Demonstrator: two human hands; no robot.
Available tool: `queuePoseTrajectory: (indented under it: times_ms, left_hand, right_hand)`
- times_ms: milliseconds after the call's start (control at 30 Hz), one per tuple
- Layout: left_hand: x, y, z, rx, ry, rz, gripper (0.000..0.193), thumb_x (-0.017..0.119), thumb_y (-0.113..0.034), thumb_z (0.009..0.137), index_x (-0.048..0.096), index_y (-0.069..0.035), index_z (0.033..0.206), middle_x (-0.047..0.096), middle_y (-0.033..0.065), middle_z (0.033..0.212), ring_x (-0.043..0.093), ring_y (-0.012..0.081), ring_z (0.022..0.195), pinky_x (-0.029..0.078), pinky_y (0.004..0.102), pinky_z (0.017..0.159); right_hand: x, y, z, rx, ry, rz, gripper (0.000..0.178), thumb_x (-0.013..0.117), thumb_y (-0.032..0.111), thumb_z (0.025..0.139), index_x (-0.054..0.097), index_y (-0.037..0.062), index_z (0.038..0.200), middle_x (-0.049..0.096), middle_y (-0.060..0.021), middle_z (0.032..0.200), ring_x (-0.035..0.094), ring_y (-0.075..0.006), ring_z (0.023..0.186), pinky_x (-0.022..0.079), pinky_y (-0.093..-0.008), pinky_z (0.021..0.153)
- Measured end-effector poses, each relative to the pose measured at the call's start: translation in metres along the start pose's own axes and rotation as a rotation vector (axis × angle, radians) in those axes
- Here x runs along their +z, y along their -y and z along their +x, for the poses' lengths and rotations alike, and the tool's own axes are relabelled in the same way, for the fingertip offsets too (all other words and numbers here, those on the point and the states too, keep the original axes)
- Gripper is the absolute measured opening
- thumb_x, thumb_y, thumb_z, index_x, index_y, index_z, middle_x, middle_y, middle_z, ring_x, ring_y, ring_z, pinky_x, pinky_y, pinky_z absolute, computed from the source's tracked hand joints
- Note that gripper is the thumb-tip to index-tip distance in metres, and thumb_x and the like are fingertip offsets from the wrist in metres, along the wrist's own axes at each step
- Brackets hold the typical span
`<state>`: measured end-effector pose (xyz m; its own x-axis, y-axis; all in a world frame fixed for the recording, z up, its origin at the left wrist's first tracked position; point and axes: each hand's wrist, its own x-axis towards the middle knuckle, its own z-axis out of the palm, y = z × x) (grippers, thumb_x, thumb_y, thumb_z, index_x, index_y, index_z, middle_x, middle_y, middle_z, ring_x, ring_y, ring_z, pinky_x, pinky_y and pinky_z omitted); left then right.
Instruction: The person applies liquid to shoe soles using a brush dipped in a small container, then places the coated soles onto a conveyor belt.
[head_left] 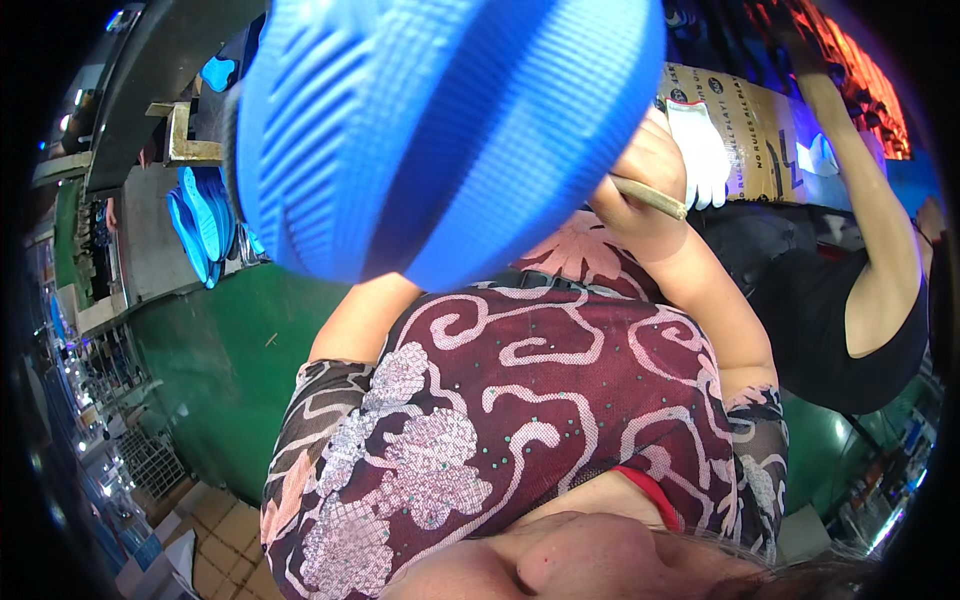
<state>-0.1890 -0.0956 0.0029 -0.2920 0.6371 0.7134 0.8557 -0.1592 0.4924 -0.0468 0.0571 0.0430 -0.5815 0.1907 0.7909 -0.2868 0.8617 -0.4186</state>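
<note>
Bright centre, black rim, bent edges, orange glow (878, 85) upper right

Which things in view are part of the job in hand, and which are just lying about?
Job in hand:
- blue ribbed piece, held up close to the camera
- tan stick, in the right hand
- probably the blue pieces at the left, similar in colour

Apparently just lying about:
- white glove, not worn
- printed cardboard by the glove
</note>
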Motion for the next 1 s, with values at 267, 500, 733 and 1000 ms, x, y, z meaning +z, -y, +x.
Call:
queuePoseTrajectory:
  times_ms: [267,500,733,1000]
  left_hand:
    - [-0.023,-0.028,0.055,-0.429,-0.130,-0.504,0.061,0.063,-0.005,0.073,0.031,0.002,0.124,0.047,0.0143,0.116,0.052,0.0226,0.103,0.040,0.0347,0.090]
    - [-0.052,-0.044,0.091,-0.727,0.612,-1.180,0.076,0.063,-0.015,0.063,0.031,0.008,0.128,0.051,0.0175,0.116,0.054,0.0231,0.103,0.043,0.0362,0.089]
    - [0.151,-0.101,0.327,-0.371,1.151,-1.746,0.028,0.060,-0.017,0.081,0.051,0.003,0.100,0.059,0.0072,0.075,0.060,0.0093,0.062,0.048,0.0193,0.050]
    - [0.190,-0.150,0.371,-0.458,0.447,-1.717,0.049,0.052,-0.024,0.088,0.037,0.005,0.124,0.057,0.0219,0.102,0.058,0.0290,0.096,0.047,0.0343,0.088]
  right_hand:
    - [-0.052,-0.007,-0.020,0.354,-0.155,0.017,0.018,0.055,0.001,0.078,0.059,0.0005,0.060,0.054,-0.0072,0.057,0.050,-0.0218,0.055,0.040,-0.0319,0.058]
    - [-0.065,-0.004,-0.067,0.460,-0.161,-0.145,0.022,0.054,0.009,0.082,0.061,0.0034,0.062,0.053,-0.0109,0.060,0.052,-0.0259,0.064,0.041,-0.0347,0.063]
    - [-0.076,-0.006,-0.066,0.487,-0.436,-0.221,0.024,0.059,0.012,0.080,0.059,0.0055,0.057,0.054,-0.0076,0.054,0.053,-0.0265,0.056,0.039,-0.0359,0.055]
    - [-0.070,-0.013,-0.081,0.668,-0.414,-0.147,0.021,0.056,0.010,0.081,0.060,0.0028,0.062,0.055,-0.0112,0.059,0.053,-0.0271,0.061,0.041,-0.0364,0.060]
